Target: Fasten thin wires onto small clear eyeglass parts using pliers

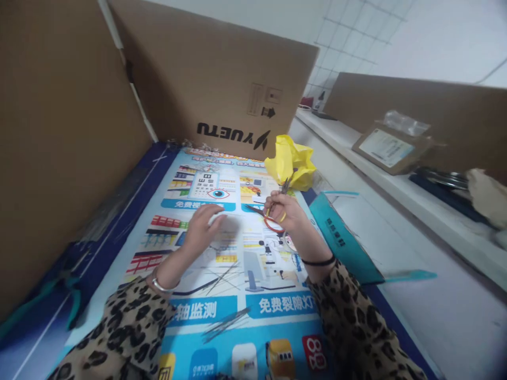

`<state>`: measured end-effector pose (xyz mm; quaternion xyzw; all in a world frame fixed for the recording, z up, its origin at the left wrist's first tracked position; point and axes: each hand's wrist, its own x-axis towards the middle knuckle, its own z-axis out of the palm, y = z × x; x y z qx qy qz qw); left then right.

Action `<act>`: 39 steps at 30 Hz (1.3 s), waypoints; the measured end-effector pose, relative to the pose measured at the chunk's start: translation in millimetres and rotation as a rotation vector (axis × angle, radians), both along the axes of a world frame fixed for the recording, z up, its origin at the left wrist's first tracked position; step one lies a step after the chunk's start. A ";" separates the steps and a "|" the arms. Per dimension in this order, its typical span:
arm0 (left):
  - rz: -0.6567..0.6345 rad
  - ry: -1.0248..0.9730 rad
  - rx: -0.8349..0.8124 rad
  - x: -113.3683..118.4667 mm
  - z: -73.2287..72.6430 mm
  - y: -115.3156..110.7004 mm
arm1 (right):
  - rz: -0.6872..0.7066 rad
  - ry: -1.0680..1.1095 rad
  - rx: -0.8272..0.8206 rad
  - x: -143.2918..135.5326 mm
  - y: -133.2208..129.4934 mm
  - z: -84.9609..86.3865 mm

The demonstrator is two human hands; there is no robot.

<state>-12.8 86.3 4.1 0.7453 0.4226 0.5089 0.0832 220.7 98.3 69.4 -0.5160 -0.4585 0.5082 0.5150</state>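
Scissors with red and yellow handles (pixel 273 224) are in my right hand (pixel 288 211), which closes around them near the yellow crumpled sheet (pixel 292 162). A metal tool tip points up out of the same hand, against the yellow sheet; its handle is hidden. My left hand (pixel 203 228) hovers over the printed poster (pixel 233 237), fingers apart and slightly curled, with nothing visible in it. Thin dark wires (pixel 226 323) lie in a small bundle on the poster below my hands, and a few more cross just above that bundle.
Teal-handled pliers (pixel 65 282) lie at the left. Cardboard panels (pixel 214 74) stand at the back and left. A teal box piece (pixel 343 237) sits right of my right forearm. The white ledge (pixel 344 134) at the right carries a labelled package (pixel 386 148) and other items.
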 end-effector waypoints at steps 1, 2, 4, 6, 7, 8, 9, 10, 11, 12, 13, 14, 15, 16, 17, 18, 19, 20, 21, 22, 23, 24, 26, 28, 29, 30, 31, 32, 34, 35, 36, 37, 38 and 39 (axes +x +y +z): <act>-0.047 0.009 0.018 4.2 4.5 -4.8 | 0.047 0.085 -0.010 -13.6 -5.5 -2.1; -0.101 0.021 0.037 8.2 8.4 -9.1 | 0.098 0.290 -0.059 -25.8 -10.2 -4.7; -0.198 0.035 0.059 14.6 13.6 -15.5 | 0.169 0.549 -0.135 -45.5 -16.7 -11.4; -0.265 0.042 0.073 17.7 15.1 -19.2 | 0.200 0.659 -0.176 -59.1 -19.8 -19.2; -0.270 0.027 0.074 18.0 14.9 -20.3 | 0.207 0.676 -0.190 -63.9 -20.6 -23.1; -0.270 0.011 0.065 17.8 14.2 -20.9 | 0.210 0.682 -0.201 -67.4 -21.0 -26.7; -0.270 -0.008 0.046 17.3 13.4 -21.3 | 0.208 0.684 -0.210 -70.0 -21.4 -29.7; -0.268 -0.033 0.011 16.7 12.7 -21.5 | 0.204 0.685 -0.216 -71.6 -21.8 -32.2; -0.267 -0.068 -0.044 16.3 12.2 -21.5 | 0.196 0.683 -0.219 -72.5 -22.3 -34.0; -0.264 -0.118 -0.118 16.2 11.9 -21.4 | 0.186 0.678 -0.223 -72.9 -22.9 -35.3; -0.259 -0.184 -0.208 16.4 12.0 -21.1 | 0.179 0.667 -0.229 -72.7 -23.7 -36.2; -0.252 -0.265 -0.306 16.8 12.2 -20.7 | 0.178 0.649 -0.238 -72.3 -24.5 -36.8; -0.247 -0.350 -0.408 17.3 12.5 -20.0 | 0.180 0.624 -0.247 -71.7 -25.3 -37.4; -0.249 -0.434 -0.503 17.9 12.6 -19.1 | 0.185 0.596 -0.253 -71.1 -26.1 -38.0; -0.259 -0.512 -0.586 18.3 12.5 -18.0 | 0.190 0.570 -0.255 -70.7 -26.7 -38.8; -0.275 -0.582 -0.656 18.6 12.2 -16.9 | 0.195 0.549 -0.251 -70.4 -27.2 -39.7; -0.295 -0.644 -0.714 18.8 11.7 -15.8 | 0.200 0.536 -0.246 -70.6 -27.6 -40.7; -0.314 -0.697 -0.760 18.8 10.9 -14.9 | 0.204 0.528 -0.244 -71.0 -28.0 -41.7; -0.331 -0.738 -0.795 18.6 10.1 -14.1 | 0.207 0.523 -0.248 -71.8 -28.3 -42.6; -0.344 -0.769 -0.821 18.4 9.3 -13.5 | 0.205 0.516 -0.256 -72.9 -28.7 -43.5; -0.357 -0.788 -0.839 18.1 8.6 -13.0 | 0.197 0.508 -0.265 -74.1 -29.2 -44.2; -0.366 -0.799 -0.851 17.8 8.1 -12.7 | 0.188 0.496 -0.275 -75.3 -29.6 -45.0; -0.373 -0.809 -0.865 17.3 7.5 -12.5 | 0.171 0.470 -0.282 -77.2 -30.5 -46.5; -0.380 -0.805 -0.880 17.0 7.5 -12.6 | 0.166 0.443 -0.265 -78.3 -31.2 -48.1; -0.391 -0.802 -0.894 17.1 7.5 -12.8 | 0.167 0.424 -0.250 -78.6 -31.5 -48.8; -0.408 -0.801 -0.908 17.3 7.5 -13.1 | 0.169 0.399 -0.230 -79.0 -31.9 -49.5; -0.431 -0.804 -0.916 17.7 7.5 -13.6 | 0.171 0.371 -0.210 -79.5 -32.4 -50.0; -0.454 -0.810 -0.918 18.1 7.5 -14.1 | 0.172 0.336 -0.193 -80.1 -32.9 -50.4; -0.463 -0.822 -0.898 19.3 7.7 -15.4 | 0.173 0.263 -0.169 -81.5 -34.0 -50.9; -0.443 -0.820 -0.880 19.9 7.7 -16.0 | 0.174 0.229 -0.158 -82.1 -34.4 -51.0; -0.409 -0.813 -0.864 20.4 7.7 -16.5 | 0.173 0.196 -0.146 -82.5 -34.6 -51.2; -0.371 -0.804 -0.853 20.7 7.6 -17.0 | 0.168 0.162 -0.130 -82.6 -34.6 -51.4; -0.341 -0.798 -0.849 20.9 7.4 -17.5 | 0.159 0.127 -0.109 -82.5 -34.3 -51.8; -0.329 -0.797 -0.852 20.8 6.9 -17.9 | 0.146 0.095 -0.083 -82.1 -33.7 -52.3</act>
